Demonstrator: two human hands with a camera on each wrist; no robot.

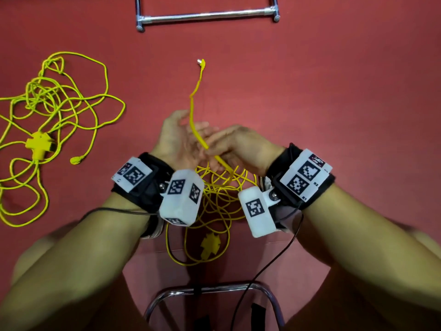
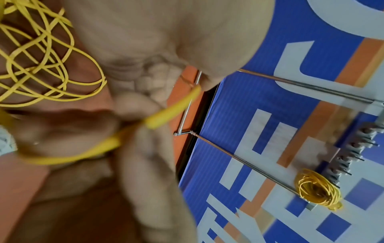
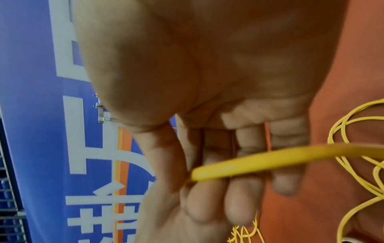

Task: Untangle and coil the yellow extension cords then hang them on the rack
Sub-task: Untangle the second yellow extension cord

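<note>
Both hands meet over the red floor on one yellow extension cord (image 1: 194, 115). Its plug end (image 1: 201, 63) sticks up and away from me. My right hand (image 1: 241, 144) pinches the cord (image 3: 259, 160) between thumb and forefinger. My left hand (image 1: 176, 137) holds the same cord (image 2: 158, 119), and its gathered loops (image 1: 219, 199) hang below both wrists. A yellow cross-shaped socket (image 1: 210, 246) dangles under the loops. A second yellow cord (image 1: 52, 108) lies tangled on the floor at the left with its own socket (image 1: 39, 144). Another coiled cord (image 2: 318, 189) hangs on the rack's hooks (image 2: 351, 157).
The rack's chrome base bar (image 1: 207, 16) lies on the floor straight ahead. A chrome chair frame (image 1: 210, 289) curves below my arms, with black sensor cables running across it. A blue, white and orange banner (image 2: 270, 115) stands behind the rack.
</note>
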